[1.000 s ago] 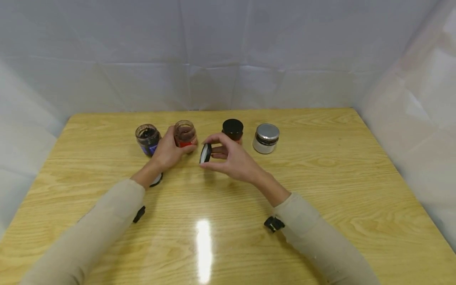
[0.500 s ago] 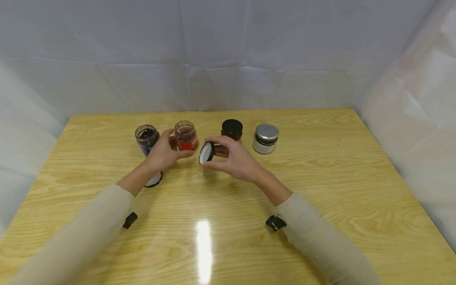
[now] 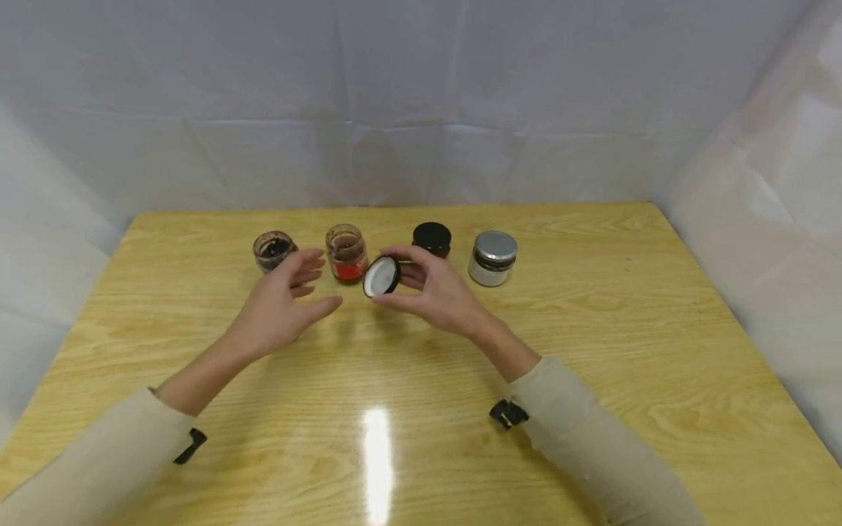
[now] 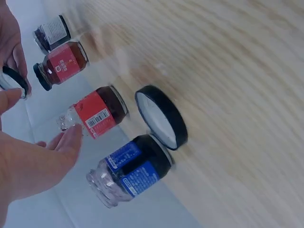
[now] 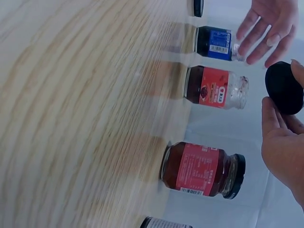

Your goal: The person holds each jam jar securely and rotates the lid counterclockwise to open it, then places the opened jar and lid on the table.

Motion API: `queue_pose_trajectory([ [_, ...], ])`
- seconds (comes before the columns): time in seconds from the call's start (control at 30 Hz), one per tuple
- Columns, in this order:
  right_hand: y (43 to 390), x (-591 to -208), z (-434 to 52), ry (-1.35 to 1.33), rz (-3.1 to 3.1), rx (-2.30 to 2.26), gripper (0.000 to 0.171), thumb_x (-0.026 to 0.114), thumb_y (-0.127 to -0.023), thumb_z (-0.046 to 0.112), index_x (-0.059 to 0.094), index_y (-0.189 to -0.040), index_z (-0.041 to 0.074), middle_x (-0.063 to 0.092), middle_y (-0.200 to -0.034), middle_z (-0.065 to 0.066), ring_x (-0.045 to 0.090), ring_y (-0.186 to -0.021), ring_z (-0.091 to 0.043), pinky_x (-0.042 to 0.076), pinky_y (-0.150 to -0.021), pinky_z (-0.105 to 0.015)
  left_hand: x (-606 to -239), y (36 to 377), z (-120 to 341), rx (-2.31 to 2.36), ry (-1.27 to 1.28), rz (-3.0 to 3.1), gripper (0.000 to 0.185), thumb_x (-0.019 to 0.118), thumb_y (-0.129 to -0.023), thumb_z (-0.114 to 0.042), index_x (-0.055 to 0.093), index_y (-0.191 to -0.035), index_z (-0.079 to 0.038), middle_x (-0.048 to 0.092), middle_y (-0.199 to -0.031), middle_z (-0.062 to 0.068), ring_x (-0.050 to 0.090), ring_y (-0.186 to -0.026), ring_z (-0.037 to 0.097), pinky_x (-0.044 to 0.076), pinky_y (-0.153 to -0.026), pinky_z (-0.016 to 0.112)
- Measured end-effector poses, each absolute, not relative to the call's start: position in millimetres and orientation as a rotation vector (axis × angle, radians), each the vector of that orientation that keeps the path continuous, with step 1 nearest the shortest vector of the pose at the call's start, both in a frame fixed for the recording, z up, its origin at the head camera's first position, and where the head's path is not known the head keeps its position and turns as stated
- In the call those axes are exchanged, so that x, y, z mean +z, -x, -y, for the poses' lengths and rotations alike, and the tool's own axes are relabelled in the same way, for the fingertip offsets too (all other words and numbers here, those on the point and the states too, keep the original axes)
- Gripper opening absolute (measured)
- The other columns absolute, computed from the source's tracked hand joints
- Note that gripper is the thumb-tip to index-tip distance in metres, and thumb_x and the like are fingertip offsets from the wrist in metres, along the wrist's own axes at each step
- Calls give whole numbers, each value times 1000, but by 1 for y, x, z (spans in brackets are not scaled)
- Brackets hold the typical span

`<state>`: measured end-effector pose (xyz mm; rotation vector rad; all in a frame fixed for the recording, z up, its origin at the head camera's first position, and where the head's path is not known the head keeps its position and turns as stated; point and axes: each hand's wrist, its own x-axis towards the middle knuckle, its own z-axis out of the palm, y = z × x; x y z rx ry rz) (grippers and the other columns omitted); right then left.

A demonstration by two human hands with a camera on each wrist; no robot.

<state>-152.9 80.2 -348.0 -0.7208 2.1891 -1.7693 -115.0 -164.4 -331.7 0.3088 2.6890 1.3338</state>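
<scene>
My right hand (image 3: 437,296) pinches a black jar lid (image 3: 381,277) by its edge, its white inside turned toward me in the head view. Just left of that lid stands an uncapped glass jar with a red label (image 3: 349,264), dark contents in its lower part. My left hand (image 3: 279,303) is in the air with fingers spread, holding nothing, and overlaps the open blue-labelled jar (image 3: 272,247) in the head view. Beside the base of that jar, a second black lid (image 4: 161,116) lies white side up on the table; the left hand hides it from the head camera.
Behind my right hand stands a red-labelled jar with its black lid on (image 3: 431,237). Right of it is a jar with a silver lid and white label (image 3: 492,258). The wooden table (image 3: 625,329) ends at a pale sheet (image 3: 421,168) hung behind it.
My left hand has let go of the red-labelled jar and drawn back toward the left and nearer me. The right hand has turned the lid so more of its white inside shows.
</scene>
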Motion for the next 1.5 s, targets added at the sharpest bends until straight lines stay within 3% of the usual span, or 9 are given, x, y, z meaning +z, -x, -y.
queue_pose_trajectory([
  [0.2, 153, -353, -74, 770, -2196, -1754, 61, 79, -79, 12, 51, -132, 4, 55, -126, -5, 53, -118, -14, 42, -97, -24, -339, 110, 176, 1198, -400, -2770, 73, 65, -90, -39, 33, -146, -5, 40, -144, 19, 41, -127, 38, 36, -101, 51],
  [0.4, 155, -358, -68, 752, -2197, -1656, 60, 80, -77, 7, 52, -130, 3, 56, -124, -3, 53, -117, -14, 41, -97, -24, -350, 107, 186, 907, -487, -2860, 81, 61, -87, -53, 33, -148, -8, 37, -147, 17, 37, -130, 40, 33, -99, 60],
  [0.6, 158, -367, -61, 719, -2218, -1523, 60, 80, -78, 12, 52, -130, 4, 55, -125, -3, 53, -117, -14, 41, -97, -23, -358, 106, 191, 728, -520, -2892, 84, 58, -85, -61, 35, -146, -7, 39, -145, 18, 36, -130, 40, 33, -99, 60],
  [1.13, 161, -383, -32, 865, -2344, -1096, 63, 80, -78, 30, 51, -130, 10, 57, -123, 2, 51, -114, -7, 36, -98, -20, -373, 97, 206, 500, -688, -2955, 80, 59, -87, -57, 41, -142, -2, 40, -143, 21, 38, -127, 42, 33, -100, 59],
  [1.5, 159, -387, -24, 888, -2406, -1013, 62, 81, -77, 29, 53, -128, 10, 60, -117, 1, 53, -107, -8, 39, -94, -20, -377, 97, 208, 393, -714, -2976, 80, 61, -86, -55, 42, -141, -1, 39, -143, 24, 39, -126, 45, 34, -98, 60],
])
